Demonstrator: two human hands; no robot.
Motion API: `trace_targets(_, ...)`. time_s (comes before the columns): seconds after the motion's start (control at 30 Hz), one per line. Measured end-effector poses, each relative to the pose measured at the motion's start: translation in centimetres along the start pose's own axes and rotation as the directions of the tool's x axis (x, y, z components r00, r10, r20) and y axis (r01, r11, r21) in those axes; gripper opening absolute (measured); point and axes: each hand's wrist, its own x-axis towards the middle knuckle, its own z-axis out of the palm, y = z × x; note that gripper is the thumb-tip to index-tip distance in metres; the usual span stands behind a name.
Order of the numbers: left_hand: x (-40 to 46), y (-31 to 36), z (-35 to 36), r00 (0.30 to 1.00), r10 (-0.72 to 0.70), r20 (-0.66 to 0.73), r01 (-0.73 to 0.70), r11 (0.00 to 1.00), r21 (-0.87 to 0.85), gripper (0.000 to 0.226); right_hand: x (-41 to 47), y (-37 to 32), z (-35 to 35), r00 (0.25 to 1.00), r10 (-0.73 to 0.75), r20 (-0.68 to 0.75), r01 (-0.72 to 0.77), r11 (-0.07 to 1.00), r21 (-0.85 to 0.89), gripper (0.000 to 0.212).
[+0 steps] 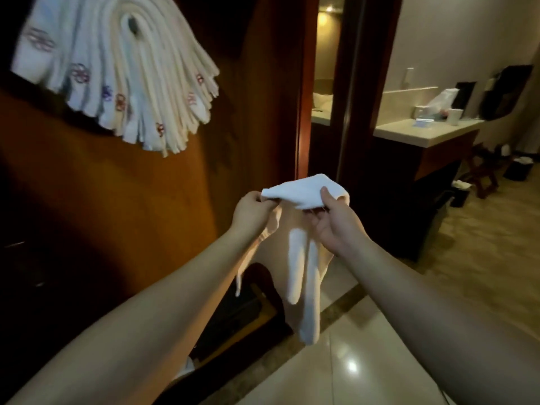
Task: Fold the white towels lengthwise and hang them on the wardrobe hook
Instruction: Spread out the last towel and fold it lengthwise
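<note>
towel: limp white cloth towel [304,197] held at centre, tail hanging toward 6 o'clock
left hand [251,211]: corner pinched
right hand [336,220]: top fold gripped
hook: hidden at 11 o'clock under bundle of hung white towels [122,74]
wardrobe: brown wooden panel [146,200]
3 o'clock: pale stone counter [423,133]

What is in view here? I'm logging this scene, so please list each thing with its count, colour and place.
hung towels: many, white with small red or purple marks, draped over the hook at upper left
wardrobe: one, brown wood, left
held towel: one, white, centre, hanging down between the hands
counter: one, pale top, right, small items on it too blurred to name
floor: glossy beige tile, lower right
left hand: pinches the held towel's top edge
right hand: grips the same edge
</note>
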Motion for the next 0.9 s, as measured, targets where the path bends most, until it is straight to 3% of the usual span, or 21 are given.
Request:
trace_targets(0.13,-1.5,0.4,-3.8,0.998,0.032,-0.056,-0.032,0.999,0.003,0.003,-1.3,2.8,1.2,0.996,0.059,0.062,-0.057,0.998,-0.028,0.03)
trace_targets(0.23,-2.3,1.2,-7.0,0.995,0.093,-0.043,-0.094,0.995,-0.023,0.013,-2.8,5.5,1.5,0.978,0.164,0.128,-0.114,0.937,-0.331,0.042)
trace_targets(0.27,-2.5,1.5,-8.0,0.992,0.122,-0.023,-0.122,0.992,-0.011,0.016,-3.4,6.0,1.7,0.961,0.23,0.155,-0.126,0.859,-0.497,0.044)
trace_targets(0.3,-2.7,1.8,-9.0,0.989,0.146,0.004,-0.146,0.989,0.007,0.02,-3.9,5.9,1.9,0.926,0.326,0.19,-0.109,0.713,-0.693,0.046)
trace_targets(0.37,-3.0,2.1,-10.9,0.983,0.173,0.067,-0.174,0.985,0.009,0.025,-4.6,4.4,3.0,0.811,0.533,0.241,0.065,0.329,-0.942,0.045)
trace_targets(0.4,-3.2,2.4,-11.6,0.98,0.174,0.1,-0.174,0.985,-0.014,0.027,-4.7,3.4,4.0,0.788,0.553,0.271,0.183,0.209,-0.961,0.042)
trace_targets(0.43,-3.4,2.6,-12.3,0.977,0.166,0.133,-0.162,0.986,-0.041,0.029,-4.8,2.3,5.3,0.802,0.499,0.329,0.279,0.175,-0.944,0.038)
trace_targets(0.5,-3.7,3.1,-13.5,0.97,0.143,0.195,-0.136,0.99,-0.048,0.034,-4.6,0.8,8.1,0.839,0.203,0.505,0.467,0.206,-0.86,0.024)
trace_targets(0.53,-3.9,3.5,-14.1,0.966,0.134,0.22,-0.132,0.991,-0.023,0.037,-4.6,0.3,9.6,0.797,0.061,0.601,0.588,0.154,-0.794,0.013)
trace_targets(0.57,-4.1,3.8,-14.5,0.959,0.129,0.253,-0.135,0.991,0.008,0.038,-4.7,0.0,11.1,0.722,0.02,0.692,0.691,0.048,-0.722,0.014)
trace_targets(0.63,-4.4,4.5,-15.4,0.94,0.112,0.322,-0.135,0.989,0.05,0.033,-4.7,0.2,13.4,0.621,0.146,0.77,0.783,-0.08,-0.616,0.047)
trace_targets(0.7,-4.8,5.2,-16.2,0.931,0.092,0.353,-0.127,0.989,0.077,0.027,-4.9,0.7,15.1,0.665,0.262,0.699,0.741,-0.121,-0.66,0.06)
trace_targets(0.83,-5.4,5.5,-17.6,0.961,0.064,0.269,-0.102,0.986,0.129,0.017,-5.3,2.1,16.3,0.751,0.384,0.536,0.599,-0.055,-0.799,0.051)
trace_targets(0.9,-5.7,5.3,-18.4,0.973,0.058,0.223,-0.101,0.977,0.186,0.022,-5.7,2.7,16.6,0.756,0.378,0.535,0.618,-0.143,-0.773,0.039)
